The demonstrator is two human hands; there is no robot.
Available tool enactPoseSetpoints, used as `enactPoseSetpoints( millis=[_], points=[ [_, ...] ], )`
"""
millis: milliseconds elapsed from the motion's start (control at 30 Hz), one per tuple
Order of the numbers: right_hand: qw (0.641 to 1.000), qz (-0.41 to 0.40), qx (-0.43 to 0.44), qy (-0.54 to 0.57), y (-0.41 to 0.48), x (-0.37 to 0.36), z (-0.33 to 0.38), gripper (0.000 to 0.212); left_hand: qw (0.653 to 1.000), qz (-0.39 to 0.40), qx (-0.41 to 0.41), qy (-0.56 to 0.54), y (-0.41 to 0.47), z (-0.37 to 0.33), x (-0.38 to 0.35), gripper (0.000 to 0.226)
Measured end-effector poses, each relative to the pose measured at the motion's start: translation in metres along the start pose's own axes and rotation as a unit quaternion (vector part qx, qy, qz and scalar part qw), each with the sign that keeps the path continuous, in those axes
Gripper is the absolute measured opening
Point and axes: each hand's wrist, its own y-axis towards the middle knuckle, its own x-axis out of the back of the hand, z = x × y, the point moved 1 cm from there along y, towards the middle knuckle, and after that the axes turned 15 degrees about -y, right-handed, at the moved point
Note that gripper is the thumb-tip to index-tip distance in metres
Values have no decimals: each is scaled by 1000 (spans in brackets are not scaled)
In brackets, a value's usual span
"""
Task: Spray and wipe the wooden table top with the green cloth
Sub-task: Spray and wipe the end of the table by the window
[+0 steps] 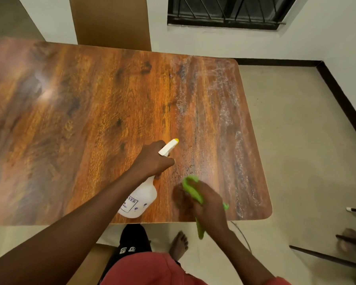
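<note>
The wooden table top fills the view, with wet droplets and foam streaks along its right part. My left hand grips the neck of a white spray bottle with a yellow-tipped nozzle that points toward the table's right side. My right hand presses a bunched green cloth onto the table near the front right corner. A strip of the cloth hangs over the front edge.
A brown chair back stands behind the table's far edge. A barred window is in the white wall. Beige floor lies to the right, with dark chair legs at the lower right. My bare foot is under the front edge.
</note>
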Motion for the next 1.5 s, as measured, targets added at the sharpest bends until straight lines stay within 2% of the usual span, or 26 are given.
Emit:
enactPoseSetpoints(
  millis=[67,133,200,267,500,600,700,833,1067,1300,1500],
  points=[
    [988,38,110,-97,-17,-20,-4,65,1000,-2,1,-2,-3,3,1,21],
    [965,75,207,-145,-33,-34,-7,62,1000,-4,-2,1,-5,6,2,18],
    [950,100,252,-154,-45,-41,-9,58,1000,-7,-5,16,-8,11,4,16],
    [950,98,257,-148,-42,-43,-12,54,999,-8,-9,36,-9,15,6,18],
    [975,68,159,-140,-14,-48,-9,46,999,8,-6,53,-9,19,1,18],
    [972,87,171,-139,-38,-48,-16,50,999,15,-6,35,-8,19,-3,16],
    [968,94,171,-158,-25,-44,-19,43,1000,16,-8,26,-7,16,-4,16],
    [978,50,86,-184,14,-45,-13,34,999,19,-6,29,-5,13,-4,17],
    [977,42,94,-187,-22,-43,-24,36,999,18,5,30,-2,13,-1,14],
    [978,-6,-56,-199,17,-46,-29,41,999,13,0,29,-2,12,7,18],
    [982,20,-19,-189,-3,-47,-29,38,999,11,5,36,-6,15,13,23]
  ],
)
